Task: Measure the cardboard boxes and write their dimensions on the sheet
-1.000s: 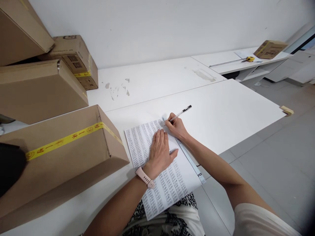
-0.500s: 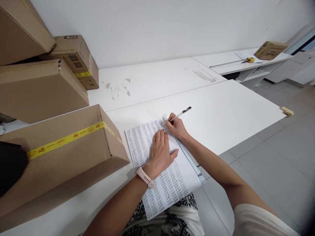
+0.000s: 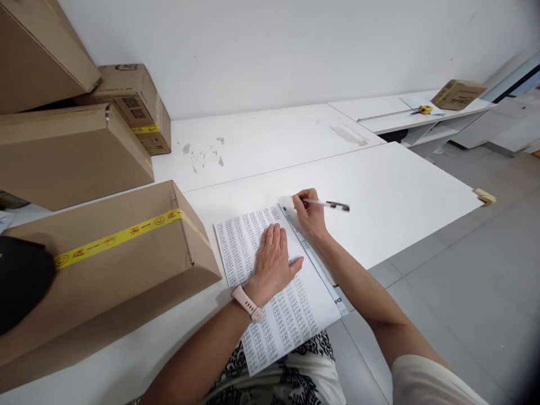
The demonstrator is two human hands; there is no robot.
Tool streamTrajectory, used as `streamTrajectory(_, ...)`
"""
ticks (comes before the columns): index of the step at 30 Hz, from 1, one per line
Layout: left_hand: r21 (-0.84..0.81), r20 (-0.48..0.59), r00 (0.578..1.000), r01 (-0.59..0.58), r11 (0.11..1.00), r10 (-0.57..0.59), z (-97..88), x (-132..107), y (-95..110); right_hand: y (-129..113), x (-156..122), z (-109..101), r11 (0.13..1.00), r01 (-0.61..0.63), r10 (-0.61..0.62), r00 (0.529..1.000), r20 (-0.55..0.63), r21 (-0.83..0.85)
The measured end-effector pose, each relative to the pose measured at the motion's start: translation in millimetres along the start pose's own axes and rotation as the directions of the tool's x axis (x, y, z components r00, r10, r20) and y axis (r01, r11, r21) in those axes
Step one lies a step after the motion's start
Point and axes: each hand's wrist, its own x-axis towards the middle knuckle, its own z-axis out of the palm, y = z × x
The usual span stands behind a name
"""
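My left hand [image 3: 274,261] lies flat on a sheet of paper [image 3: 291,315] covered in columns of handwriting, its thumb spread to the right. A pale watch band [image 3: 247,304] circles that wrist. My right hand [image 3: 311,214] is closed around a pen [image 3: 331,205] with a clear barrel and black end, which points to the right. This hand is just past the paper's upper right corner. A light blue printed edge [image 3: 323,275] shows from under the sheet on its right side. The pen's tip is hidden by my fingers.
A large taped cardboard box [image 3: 113,264] stands left of the paper, with more boxes [image 3: 76,152] stacked behind it. A black rounded object [image 3: 23,281] rests at the far left. Farther right on the white table [image 3: 379,191] are a yellow tape measure [image 3: 425,109] and a small box [image 3: 458,94].
My right hand has lifted off the sheet's upper edge and shifted right, and the pen has swung from pointing up-right to nearly level. My left hand stays in place.
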Motion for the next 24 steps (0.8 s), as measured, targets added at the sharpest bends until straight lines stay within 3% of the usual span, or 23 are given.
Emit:
streamTrajectory(2, -0.029, -0.016, 1.0, 0.001, 1.0, -0.002, 2.7, 1, -2, 7, 5, -8, 0.993, 0.085, -0.088, 0.996, -0.029, -0.087)
streamTrajectory(4, -0.054, -0.032, 0.999, 0.001, 0.999, -0.003, 4.0, 1, -3, 17, 10, -16, 0.951, 0.168, -0.169, 0.985, 0.016, -0.259)
streamTrajectory(8, -0.122, -0.159, 0.986, -0.062, 0.991, 0.042, -14.1, -13, 11, 32, 15, -29, 0.806, 0.21, -0.143, 0.976, 0.161, -0.554)
streamTrajectory(10, -0.156, -0.311, 0.944, -0.166, 0.974, 0.111, -40.3, -36, 24, 34, 15, -30, 0.754, 0.211, -0.1, 0.973, 0.209, -0.622)
streamTrajectory(12, -0.152, -0.466, 0.868, -0.273, 0.95, 0.175, -78.2, -69, 33, 32, 14, -30, 0.724, 0.219, -0.077, 0.968, 0.238, -0.655)
streamTrajectory(14, -0.091, -0.556, 0.818, -0.237, 0.967, 0.148, -123.9, -105, 30, 29, 13, -28, 0.723, 0.204, -0.063, 0.971, 0.231, -0.66)
streamTrajectory(15, -0.059, -0.616, 0.783, -0.151, 0.987, 0.083, -147.7, -122, 22, 28, 13, -27, 0.732, 0.188, -0.056, 0.975, 0.217, -0.655)
streamTrajectory(18, -0.005, -0.832, 0.551, 0.106, 0.994, -0.063, -211.4, -161, -21, 30, 12, -28, 0.792, 0.111, -0.033, 0.99, 0.14, -0.6)
streamTrajectory(19, 0.007, -0.814, 0.57, 0.205, 0.979, -0.113, -227.3, -169, -39, 31, 12, -29, 0.823, 0.073, -0.025, 0.995, 0.093, -0.564)
streamTrajectory(21, -0.022, -0.824, 0.537, 0.285, 0.958, -0.179, -249.0, -181, -75, 31, 11, -33, 0.884, 0.002, -0.02, 0.999, -0.033, -0.468)
streamTrajectory(22, -0.079, -0.786, 0.565, 0.313, 0.946, -0.252, -255.1, -185, -91, 27, 10, -34, 0.909, -0.008, -0.038, 0.994, -0.1, -0.417)
streamTrajectory(24, -0.289, -0.671, 0.569, 0.39, 0.875, -0.475, -260.8, -192, -116, 9, 6, -36, 0.941, 0.052, -0.127, 0.97, -0.206, -0.335)
